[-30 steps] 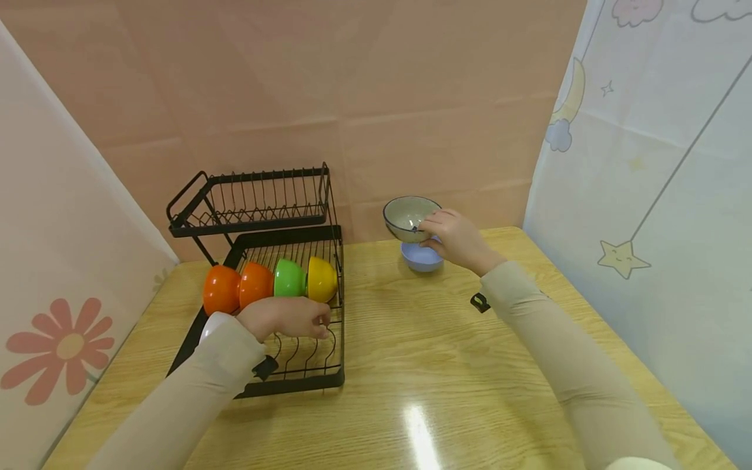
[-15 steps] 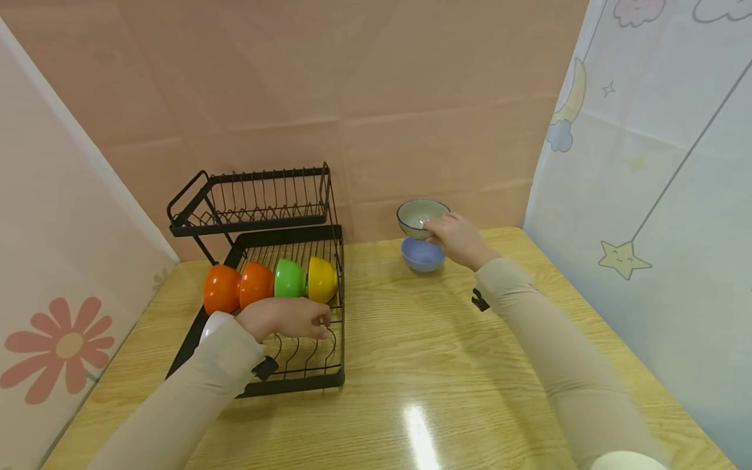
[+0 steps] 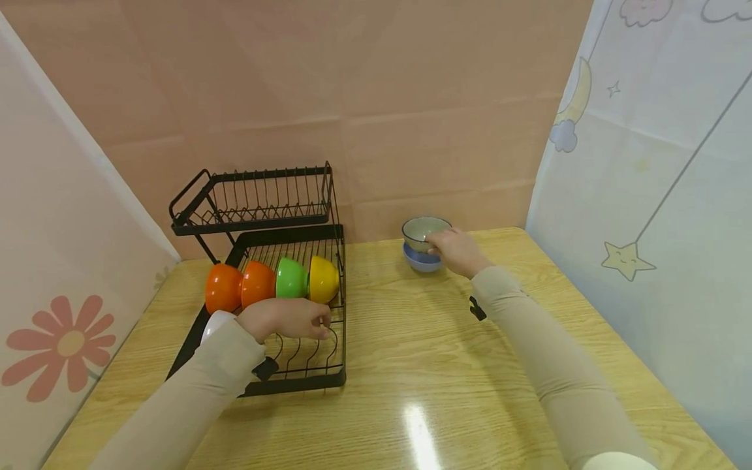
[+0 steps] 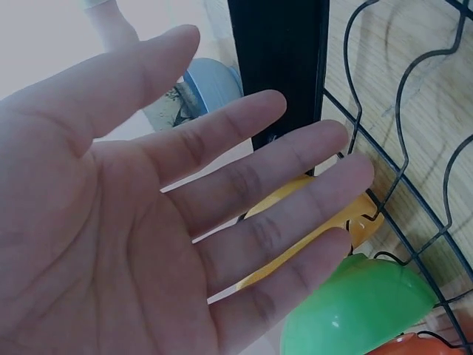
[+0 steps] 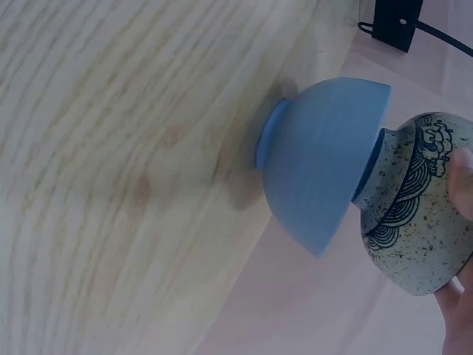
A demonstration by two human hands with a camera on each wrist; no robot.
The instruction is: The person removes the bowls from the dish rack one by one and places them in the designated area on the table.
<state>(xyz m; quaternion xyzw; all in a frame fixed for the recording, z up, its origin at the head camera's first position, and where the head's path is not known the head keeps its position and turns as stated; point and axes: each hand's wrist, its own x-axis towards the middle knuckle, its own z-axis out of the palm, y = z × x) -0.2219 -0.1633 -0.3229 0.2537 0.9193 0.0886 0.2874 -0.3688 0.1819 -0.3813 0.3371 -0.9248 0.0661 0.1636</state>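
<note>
My right hand (image 3: 459, 253) pinches the rim of a speckled ceramic bowl (image 5: 403, 203) with a dark blue wave pattern. That bowl is upright over a blue bowl (image 5: 325, 155) standing on the table. In the right wrist view its foot reaches the blue bowl's rim; whether the two touch inside is hidden. Over the lower tier of a black dish rack (image 3: 294, 385) hovers my left hand (image 3: 288, 318), palm bare and fingers loosely extended in the left wrist view. Just beyond it, a green bowl (image 3: 290, 278) and a yellow bowl (image 3: 323, 279) stand on edge.
Two orange bowls (image 3: 223, 288) continue the row on the rack's left. A white rounded dish (image 3: 215, 322) is partly hidden by the left sleeve. The rack's upper tier (image 3: 252, 222) rises behind. Fabric walls (image 3: 440, 117) enclose the wooden table (image 3: 405, 352) at the back and sides.
My right hand has moved the speckled bowl slightly right, then lowered it onto or into the blue bowl's opening. The left hand has stayed in place.
</note>
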